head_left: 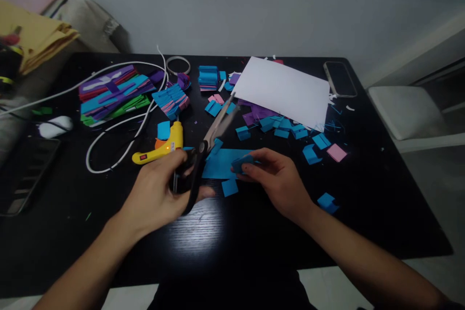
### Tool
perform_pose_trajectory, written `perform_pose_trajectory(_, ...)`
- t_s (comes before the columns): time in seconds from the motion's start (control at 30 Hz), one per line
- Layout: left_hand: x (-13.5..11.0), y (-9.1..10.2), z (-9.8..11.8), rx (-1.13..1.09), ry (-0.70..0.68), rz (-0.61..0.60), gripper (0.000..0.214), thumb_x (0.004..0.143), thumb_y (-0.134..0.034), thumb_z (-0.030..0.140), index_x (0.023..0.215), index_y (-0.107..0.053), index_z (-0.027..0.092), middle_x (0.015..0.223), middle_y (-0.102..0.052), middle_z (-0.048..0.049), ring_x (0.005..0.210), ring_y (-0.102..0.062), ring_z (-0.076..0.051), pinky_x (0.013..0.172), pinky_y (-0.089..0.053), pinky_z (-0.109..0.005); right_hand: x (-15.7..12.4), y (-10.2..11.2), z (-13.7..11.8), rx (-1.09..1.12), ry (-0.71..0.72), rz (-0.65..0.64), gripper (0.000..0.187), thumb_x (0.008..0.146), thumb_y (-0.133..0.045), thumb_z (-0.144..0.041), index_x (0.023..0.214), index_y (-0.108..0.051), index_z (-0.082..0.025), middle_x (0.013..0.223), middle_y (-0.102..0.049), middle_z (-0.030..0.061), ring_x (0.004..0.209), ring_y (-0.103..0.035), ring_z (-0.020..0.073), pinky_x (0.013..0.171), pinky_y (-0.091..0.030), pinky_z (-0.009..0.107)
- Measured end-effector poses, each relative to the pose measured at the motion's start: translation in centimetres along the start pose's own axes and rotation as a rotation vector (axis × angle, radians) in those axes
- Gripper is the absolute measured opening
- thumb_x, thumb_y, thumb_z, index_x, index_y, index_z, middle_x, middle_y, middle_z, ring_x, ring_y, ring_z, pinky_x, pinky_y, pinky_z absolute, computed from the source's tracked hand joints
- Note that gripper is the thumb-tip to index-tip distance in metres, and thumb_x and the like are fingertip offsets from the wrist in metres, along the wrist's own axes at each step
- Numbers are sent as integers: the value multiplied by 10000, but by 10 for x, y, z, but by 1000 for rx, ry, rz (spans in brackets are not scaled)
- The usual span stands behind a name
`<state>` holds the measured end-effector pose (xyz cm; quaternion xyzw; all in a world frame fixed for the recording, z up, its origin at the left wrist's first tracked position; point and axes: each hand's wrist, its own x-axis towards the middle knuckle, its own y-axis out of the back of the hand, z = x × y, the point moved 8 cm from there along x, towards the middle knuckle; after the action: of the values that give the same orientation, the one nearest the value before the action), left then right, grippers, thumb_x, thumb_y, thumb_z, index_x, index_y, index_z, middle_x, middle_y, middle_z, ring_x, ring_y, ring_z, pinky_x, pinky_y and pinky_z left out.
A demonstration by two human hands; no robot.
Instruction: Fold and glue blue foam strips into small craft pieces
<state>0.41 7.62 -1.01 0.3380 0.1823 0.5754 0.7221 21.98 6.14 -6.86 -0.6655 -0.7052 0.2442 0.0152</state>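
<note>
My left hand is closed around the black handles of a pair of scissors, whose blades point up and away and look slightly parted. Between thumb and fingers, my right hand pinches a small folded piece of blue paper. Beneath the hands a blue paper strip lies on the table, with a small blue square just in front of it. Beside my left hand rests a yellow glue gun with a lit orange light.
White paper covers part of a scatter of folded blue and purple pieces. Bundled coloured strips, a looping white cable and a mouse occupy the left. A phone lies at the back right corner.
</note>
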Motion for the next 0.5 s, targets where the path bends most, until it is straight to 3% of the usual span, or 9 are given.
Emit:
perform_pose_trajectory(0.07, 1, 5, 5, 116, -100, -32, 379, 759, -792, 506, 755, -529, 233, 660, -559, 16, 562, -525, -167, 528, -412, -307, 2, 4, -6, -11, 40, 15, 215, 749, -915, -290, 898, -778, -218, 861, -785, -3, 868, -787, 185, 851, -689, 372)
perform_pose_trajectory(0.23, -2, -3, 3, 280, -202, -180, 198, 861, -661, 419, 817, -569, 250, 761, -650, -33, 673, -636, -239, 613, -501, -368, 5, 9, -15, -28, 95, 36, 195, 758, -910, -279, 907, -793, -230, 884, -797, -1, 882, -786, 186, 854, -696, 377)
perform_pose_trajectory(0.5, -6, -8, -3, 416, -250, -194, 115, 807, -597, 359, 805, -552, 253, 829, -693, -74, 750, -682, -281, 644, -559, -417, 3, 10, -20, -55, 129, 21, 176, 785, -884, -216, 941, -807, -237, 884, -823, 4, 851, -807, 196, 845, -705, 382)
